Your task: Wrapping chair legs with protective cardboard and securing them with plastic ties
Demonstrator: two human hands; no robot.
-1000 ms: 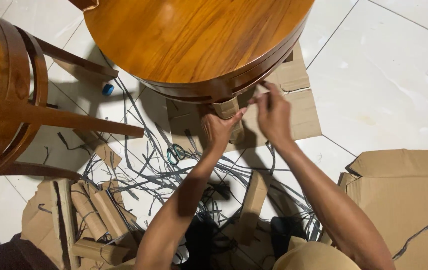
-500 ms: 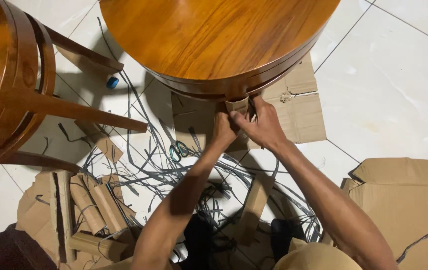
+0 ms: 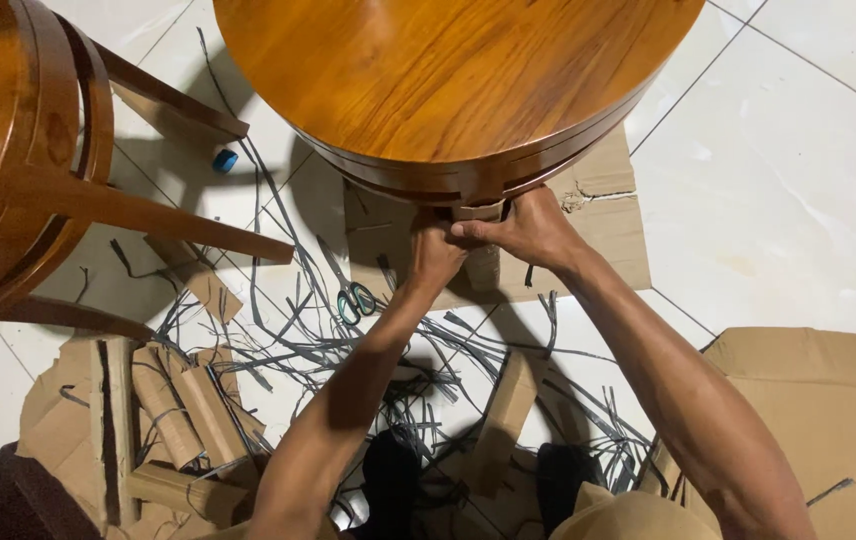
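Both my hands are at the edge of the round wooden table [image 3: 448, 75], just under its rim. My left hand [image 3: 435, 255] has its fingers clenched around the cardboard wrap [image 3: 481, 262] on the table leg, gripping it from the left side. My right hand [image 3: 531, 232] presses on the same wrap from the right, fingers curled over its top where it meets the underside of the table, thumb pointing toward my left hand. The two hands touch each other there.

The wrapped leg stands on a flat sheet of cardboard [image 3: 603, 235] spread on the white tiled floor [image 3: 788, 170]. Just left of my left forearm lie scissors [image 3: 355, 300] with green handles, among a tangle of dark plastic straps [image 3: 288, 345] scattered across the floor. Further left and nearer me is a heap of folded cardboard pieces [image 3: 163, 410]. A wooden chair [image 3: 38, 150] lies on its side at the left, and a small blue cap [image 3: 225, 159] sits on the floor between it and the table. Another large cardboard sheet [image 3: 828, 420] lies at my right.
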